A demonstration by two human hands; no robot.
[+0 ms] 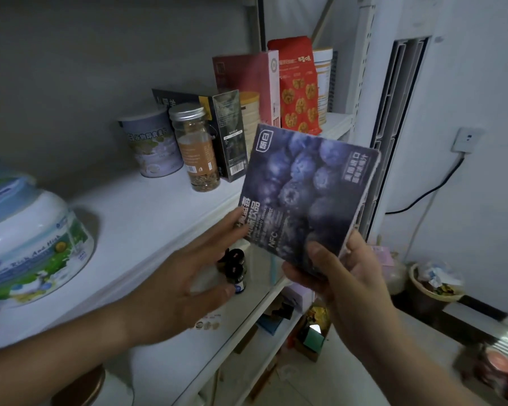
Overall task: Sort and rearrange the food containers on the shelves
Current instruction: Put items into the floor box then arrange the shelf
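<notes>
Blue blueberry box (305, 194) is gripped by the right hand (340, 276) — thumb in front, fingers behind — while the left hand (182, 276) touches its side with spread fingers.

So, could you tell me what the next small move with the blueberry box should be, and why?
Probably stand the blueberry box on the white shelf, in the bare stretch beside the glass jar: the right hand grips its lower corner, and the left hand touches its edge.
</notes>
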